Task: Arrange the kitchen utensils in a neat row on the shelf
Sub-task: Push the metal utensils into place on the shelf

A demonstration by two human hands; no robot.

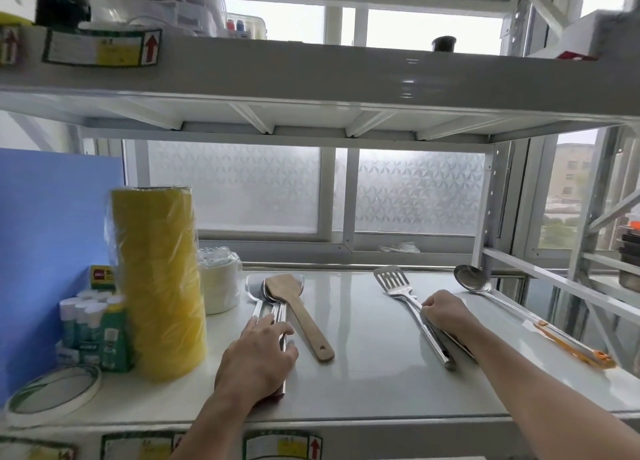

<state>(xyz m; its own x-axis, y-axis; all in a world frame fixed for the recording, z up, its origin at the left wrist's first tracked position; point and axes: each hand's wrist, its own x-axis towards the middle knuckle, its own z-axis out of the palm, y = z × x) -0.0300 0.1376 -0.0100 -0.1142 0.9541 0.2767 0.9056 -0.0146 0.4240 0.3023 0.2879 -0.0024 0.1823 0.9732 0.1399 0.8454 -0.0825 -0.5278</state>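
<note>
The white shelf (363, 373) stands by a frosted window (242, 189). My left hand (258, 352) lies flat, fingers straight, on a bunch of steel tools (273, 307); I cannot count them. One wooden spatula (298, 310) lies just right of it. My right hand (445, 312) curls round the handle of one slotted turner (398, 284). One ladle (474, 281) lies further right of that hand.

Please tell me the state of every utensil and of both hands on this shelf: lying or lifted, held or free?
left hand: fingers straight, resting on the steel utensils.
right hand: fingers curled round the slotted turner handle.
steel utensils: lying bunched together.
slotted turner: lying flat.
wooden spatula: lying flat, free, head over the steel heads.
ladle: lying flat near the right edge, free.
</note>
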